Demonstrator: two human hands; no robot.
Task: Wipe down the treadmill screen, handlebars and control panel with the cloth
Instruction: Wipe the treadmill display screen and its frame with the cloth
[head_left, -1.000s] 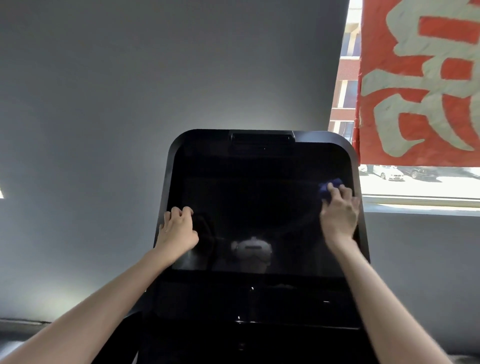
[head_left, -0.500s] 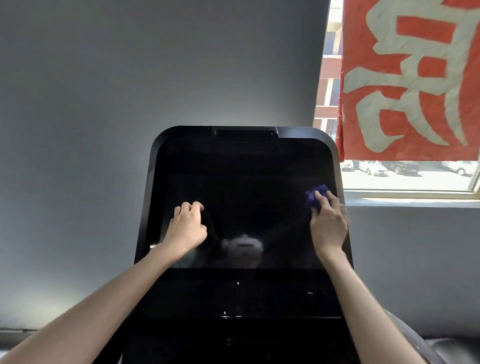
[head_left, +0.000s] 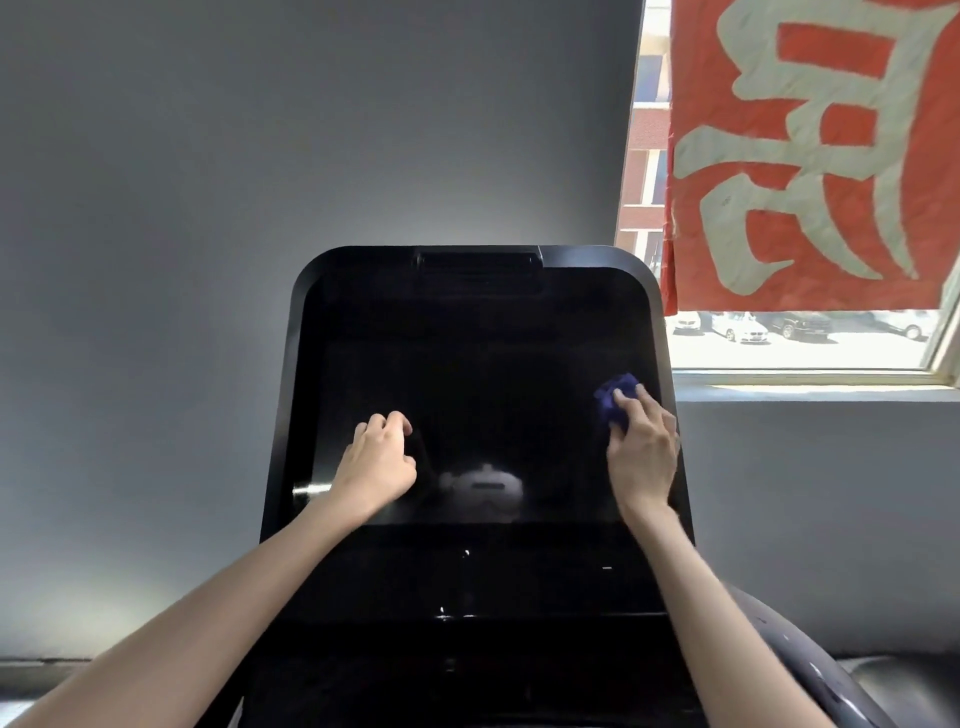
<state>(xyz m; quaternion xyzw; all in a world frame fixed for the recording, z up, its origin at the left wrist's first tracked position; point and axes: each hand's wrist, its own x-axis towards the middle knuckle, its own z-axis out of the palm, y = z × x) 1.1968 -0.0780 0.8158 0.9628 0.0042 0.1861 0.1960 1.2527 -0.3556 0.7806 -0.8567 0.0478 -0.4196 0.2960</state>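
A: While flat on screen (head_left: 467, 395), right hand (head_left: 643, 457) pins cloth (head_left: 613, 397) near right edge, fingers (head_left: 647, 402) spread over it.
B: Left hand (head_left: 376, 462)?
A: Resting lower left on screen, fingers curled loosely, holding nothing. Banner (head_left: 810, 150) hanging over window at right.

Your screen (head_left: 467, 374) is glossy black glass or plastic, hard to tell. The blue cloth (head_left: 615, 397) at 3 o'clock looks soft, and the wall (head_left: 182, 208) is matt.

Black treadmill screen (head_left: 478, 374), blue cloth (head_left: 615, 397) pressed against right side
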